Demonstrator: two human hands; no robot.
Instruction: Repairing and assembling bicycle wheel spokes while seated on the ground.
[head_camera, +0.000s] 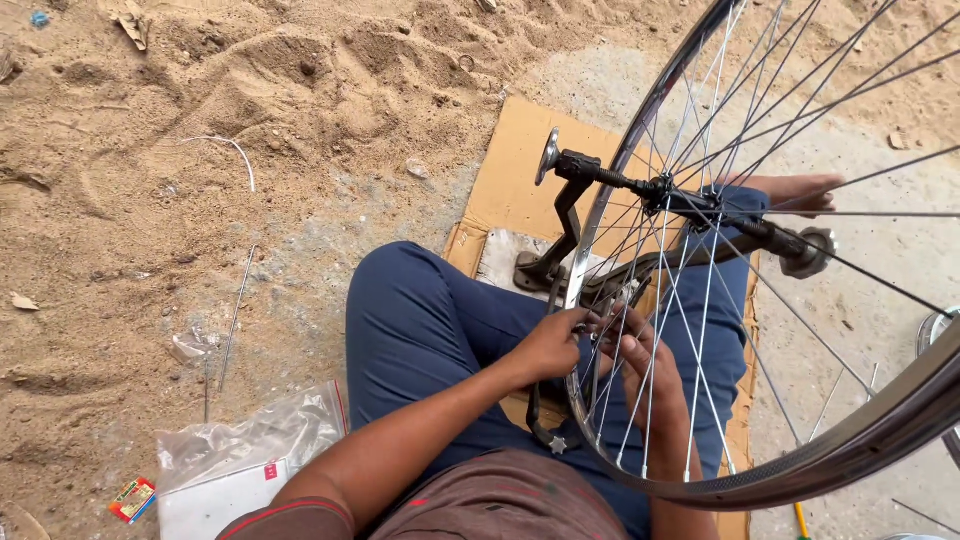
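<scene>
From my feed the wheel (790, 300) looks fully laced and sits upright in a stand (560, 215) on the cardboard's (510, 170) near edge, so I'd guess truing is what's left. Left hand (548, 345) pinches the rim (578, 270); right hand (645, 375) reaches through the spokes (700, 300), fingers curled, grip unclear.

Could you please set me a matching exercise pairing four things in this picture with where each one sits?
Things:
1. left hand
2. flattened brown cardboard sheet
3. clear plastic bag
4. black threaded wheel axle

Places:
A. on the sand, left of the blue-trousered leg
B. at the centre of the spokes
C. on the silver wheel rim
D. under the seated person and black metal stand

Pairs: 1-C, 2-D, 3-A, 4-B
</scene>
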